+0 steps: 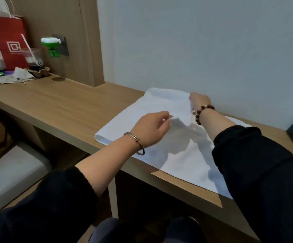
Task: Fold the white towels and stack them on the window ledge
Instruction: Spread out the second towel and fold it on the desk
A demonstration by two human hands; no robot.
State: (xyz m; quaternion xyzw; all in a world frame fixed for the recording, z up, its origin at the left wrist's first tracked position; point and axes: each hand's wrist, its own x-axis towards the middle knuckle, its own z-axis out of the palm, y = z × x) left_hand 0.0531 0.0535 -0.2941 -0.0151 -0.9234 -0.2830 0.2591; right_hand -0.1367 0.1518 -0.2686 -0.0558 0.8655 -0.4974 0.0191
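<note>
Fingers of my left hand [152, 128] and right hand [199, 102] pinch a lifted edge of the smooth white towel [142, 111] spread on the bench [63, 102].

Left hand [152, 128]: back up, fingers curled, thumb and forefinger pinching the lifted edge of a white cloth towel [142, 109].
Left wrist: thin silver metal bangle [136, 142].
Left forearm: bare, reaching forward and rightward from lower left; black left sleeve [54, 199] pushed up toward the elbow.
Right hand [199, 101]: farther out, knuckles up, fingers closed, gripping the same lifted edge.
Right wrist: bracelet of dark brown round beads [202, 114].
Right forearm: reaching forward and leftward; black right sleeve [264, 163] covering to mid-forearm.
Hands near each other, not touching.
</note>
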